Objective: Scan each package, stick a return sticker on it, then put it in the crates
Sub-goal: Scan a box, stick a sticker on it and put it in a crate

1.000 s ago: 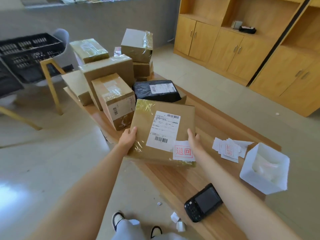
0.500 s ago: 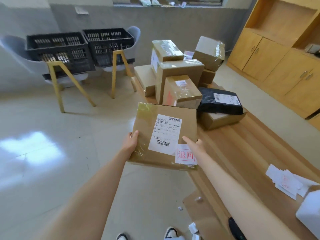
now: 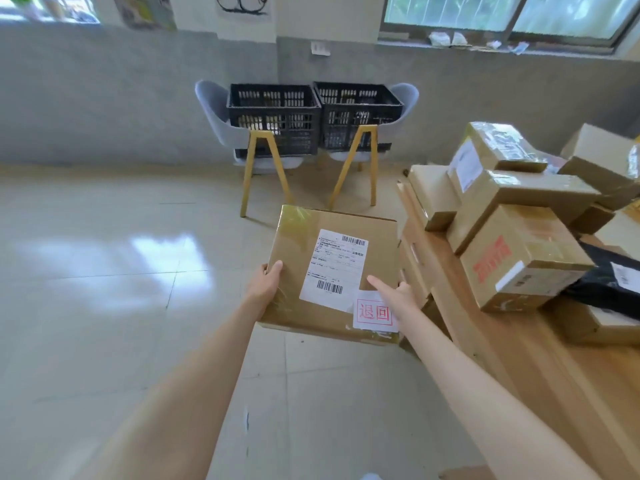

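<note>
Box [image 3: 325, 271] held in both my hands over the tiled floor [image 3: 104, 271], just left of the table [image 3: 519, 358]. My left hand [image 3: 265, 285] grips the box's left edge, thumb on top, fingers hidden under it. My right hand [image 3: 394, 296] holds the right edge, thumb lying across the top face; fingers curl round the side.

Box top faces up, slightly tilted. White shipping label [image 3: 334, 268] with barcodes on it; return sticker [image 3: 374, 313] with red characters at the near right corner, overlapping the label's corner.

Two black crates [image 3: 273, 123] ahead, each sitting on a grey chair [image 3: 221, 123] with yellow legs, side by side against the wall.

On the table to my right: a stack of taped cardboard parcels [image 3: 519, 237] and a black bag parcel [image 3: 606, 278].
</note>
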The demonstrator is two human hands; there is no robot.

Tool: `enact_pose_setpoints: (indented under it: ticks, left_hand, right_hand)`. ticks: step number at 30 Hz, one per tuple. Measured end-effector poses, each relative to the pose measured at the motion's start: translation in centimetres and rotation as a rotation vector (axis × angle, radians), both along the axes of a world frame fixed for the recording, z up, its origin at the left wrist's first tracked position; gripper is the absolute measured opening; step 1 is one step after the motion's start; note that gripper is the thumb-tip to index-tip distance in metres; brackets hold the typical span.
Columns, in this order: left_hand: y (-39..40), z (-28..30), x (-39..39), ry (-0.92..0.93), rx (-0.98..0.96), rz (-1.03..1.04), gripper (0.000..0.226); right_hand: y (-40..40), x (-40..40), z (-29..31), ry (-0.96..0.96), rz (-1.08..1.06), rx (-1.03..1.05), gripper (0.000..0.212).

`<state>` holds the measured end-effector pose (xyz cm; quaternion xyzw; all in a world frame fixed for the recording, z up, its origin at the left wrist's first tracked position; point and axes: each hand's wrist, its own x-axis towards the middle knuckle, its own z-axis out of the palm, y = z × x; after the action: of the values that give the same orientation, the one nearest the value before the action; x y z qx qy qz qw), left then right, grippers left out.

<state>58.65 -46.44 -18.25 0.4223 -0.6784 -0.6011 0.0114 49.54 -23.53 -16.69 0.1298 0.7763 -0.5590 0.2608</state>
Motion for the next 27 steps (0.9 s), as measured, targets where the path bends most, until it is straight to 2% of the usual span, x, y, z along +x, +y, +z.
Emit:
enact_pose_setpoints:
  ticks: [5,12,16,20,27]
  left_hand:
    - [-3.8,1.4,-0.4,0.011,0.015,0.068,0.056]
    - [-9.0,0.7,-4.4,0.035,0.036,0.136,0.051]
    - [-11.8,0.6,-8.4,0.042,0.066,0.173,0.049]
    - [-15.8,1.3,-13.7,0.051,0.089,0.213,0.049]
    - [-23.6,4.3,-24.1,0.074,0.076,0.266,0.052]
  right_hand:
    - [-5.1,-2.3,0.1,0.009,0.075,0.017,0.095]
    - [-10.5,-7.1,-0.2,0.019,0.117,0.041,0.079]
    - [-14.0,-11.7,-0.7,0.003,0.145,0.027,0.078]
    - [-18.6,-18.0,-0.2,0.007,0.191,0.019,0.097]
    - [-27.2,-29.8,2.8,0.037,0.243,0.004,0.095]
